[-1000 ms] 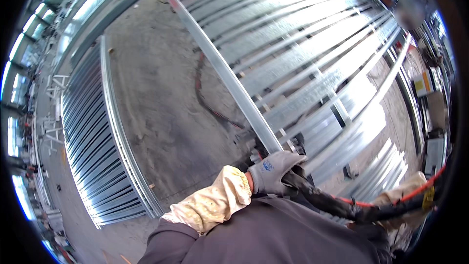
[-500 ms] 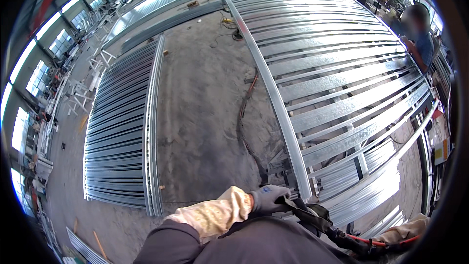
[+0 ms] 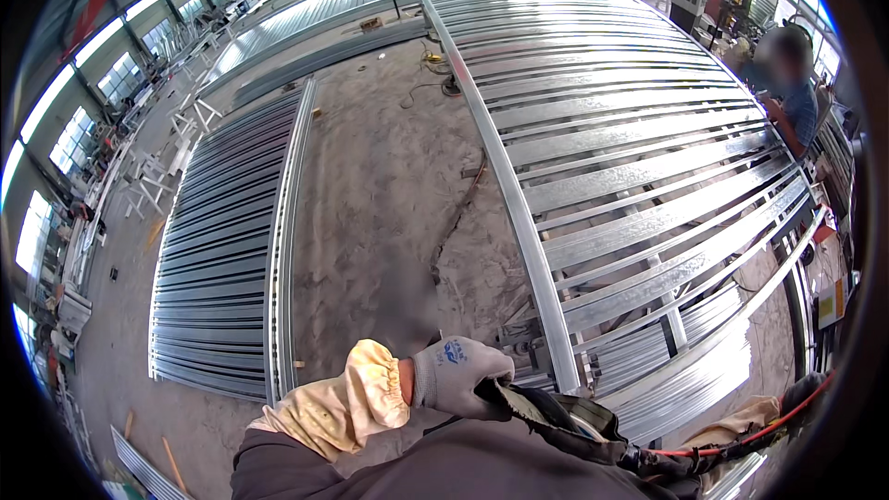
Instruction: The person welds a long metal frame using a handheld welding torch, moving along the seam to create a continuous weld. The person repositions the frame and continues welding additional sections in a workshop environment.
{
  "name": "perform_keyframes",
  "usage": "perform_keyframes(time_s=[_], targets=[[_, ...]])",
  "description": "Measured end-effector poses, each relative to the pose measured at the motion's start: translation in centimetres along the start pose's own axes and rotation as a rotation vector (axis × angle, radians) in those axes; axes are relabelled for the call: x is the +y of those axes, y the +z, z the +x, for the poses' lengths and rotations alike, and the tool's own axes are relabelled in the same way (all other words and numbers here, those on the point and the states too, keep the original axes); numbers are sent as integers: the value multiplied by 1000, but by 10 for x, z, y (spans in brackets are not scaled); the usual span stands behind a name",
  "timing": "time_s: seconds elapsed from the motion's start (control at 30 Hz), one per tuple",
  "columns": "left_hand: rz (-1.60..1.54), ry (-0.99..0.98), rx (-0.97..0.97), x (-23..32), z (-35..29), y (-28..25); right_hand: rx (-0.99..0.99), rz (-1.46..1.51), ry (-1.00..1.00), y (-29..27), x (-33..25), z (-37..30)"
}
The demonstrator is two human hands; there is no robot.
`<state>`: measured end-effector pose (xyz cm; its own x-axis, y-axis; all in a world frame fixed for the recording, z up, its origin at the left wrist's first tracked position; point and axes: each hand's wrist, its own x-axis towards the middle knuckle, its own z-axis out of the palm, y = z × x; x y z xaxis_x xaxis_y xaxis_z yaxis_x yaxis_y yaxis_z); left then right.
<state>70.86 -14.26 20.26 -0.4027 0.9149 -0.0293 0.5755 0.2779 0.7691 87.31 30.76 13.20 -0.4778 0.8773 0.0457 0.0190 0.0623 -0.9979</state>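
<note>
My left hand [image 3: 463, 374], in a grey work glove below a cream sleeve guard [image 3: 356, 400], is closed on the frayed end of a dark cloth-wrapped cable bundle [image 3: 579, 428]. The bundle runs right across my front, with a thin red hose [image 3: 778, 428] along it. Just beyond the glove is the near end of a long metal rail [image 3: 535, 268], which edges a large slatted metal panel [image 3: 630, 222]. A tan cloth [image 3: 741, 418], perhaps my other sleeve guard, shows at the lower right. My right hand is not visible.
Another slatted panel [image 3: 222, 268] lies on the left. A cable [image 3: 454, 218] trails over the concrete floor [image 3: 370, 185] between the panels. Beyond the right panel, a person [image 3: 792, 97] is at its far right edge. White trestles [image 3: 148, 181] stand farther left.
My left hand has moved left and slightly up, pulling the end of the cloth-wrapped cable bundle with it. More of the bundle's open cover now shows. The view has tilted slightly.
</note>
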Motion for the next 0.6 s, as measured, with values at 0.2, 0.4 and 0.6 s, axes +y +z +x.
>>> perform_keyframes(time_s=[0.2,0.4,0.6], targets=[[129,-143,-103,-36,39,28,151,96,-109,-39,-28,26],[237,-267,-18,-84,83,75,322,224,-237,-94,-79,66],[264,-305,-178,-84,116,115,378,351,-217,-133,-155,99]])
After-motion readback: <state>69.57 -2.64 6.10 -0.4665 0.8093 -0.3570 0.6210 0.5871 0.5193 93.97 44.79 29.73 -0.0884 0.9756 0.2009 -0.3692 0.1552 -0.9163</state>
